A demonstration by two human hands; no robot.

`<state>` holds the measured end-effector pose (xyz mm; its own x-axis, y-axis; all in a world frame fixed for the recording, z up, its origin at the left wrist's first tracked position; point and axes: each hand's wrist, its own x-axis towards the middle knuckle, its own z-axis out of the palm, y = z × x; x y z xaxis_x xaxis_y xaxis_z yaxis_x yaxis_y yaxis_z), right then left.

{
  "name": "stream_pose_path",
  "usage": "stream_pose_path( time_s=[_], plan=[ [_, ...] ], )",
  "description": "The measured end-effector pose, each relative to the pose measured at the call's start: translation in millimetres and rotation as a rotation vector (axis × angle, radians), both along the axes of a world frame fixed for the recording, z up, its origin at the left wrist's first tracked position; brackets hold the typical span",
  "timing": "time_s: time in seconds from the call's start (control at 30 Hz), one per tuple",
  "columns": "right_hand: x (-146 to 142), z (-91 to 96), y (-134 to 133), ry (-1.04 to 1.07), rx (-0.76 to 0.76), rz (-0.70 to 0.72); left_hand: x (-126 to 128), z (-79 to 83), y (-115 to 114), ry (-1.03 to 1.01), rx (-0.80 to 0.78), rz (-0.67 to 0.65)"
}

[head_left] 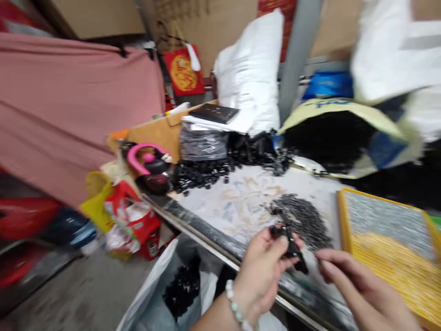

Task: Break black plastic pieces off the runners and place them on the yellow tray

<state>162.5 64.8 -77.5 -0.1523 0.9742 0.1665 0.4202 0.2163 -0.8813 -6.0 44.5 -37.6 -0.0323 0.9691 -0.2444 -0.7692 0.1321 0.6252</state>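
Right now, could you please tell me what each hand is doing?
Left hand: closed on small black parts.
Right hand: beside the parts, blurred; grip cannot be told.

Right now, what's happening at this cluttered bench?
A person's left hand pinches a small black part over the worktable's edge. The right hand sits beside it, fingers extended, holding nothing visible. A pile of small dark pieces lies just behind, a yellow tray to its right. The image is motion-blurred.

You look down and forward from head height, close over the near edge of the table [241,202], facing stacked sacks [251,69]; the view seems tilted and blurred.
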Motion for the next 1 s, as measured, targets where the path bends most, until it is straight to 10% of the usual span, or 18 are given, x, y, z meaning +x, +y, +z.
stream_pose_path(
  time_s=[0.17, 0.6, 1.0],
  plan=[
    [-22, 30.8, -7, 0.245, -0.165, 0.076, 9, -7.2, -5, 0.049, 0.031, -0.084],
    [-21, 36.4, -8, 0.119, -0.174, 0.160, 14, -1.2, -10, 0.161, 0.041, -0.054],
    [-54, 11.9, -21, -0.179, 0.387, 0.071, 6, -17.0, -16, 0.181, -0.019, 0.158]
  ],
)
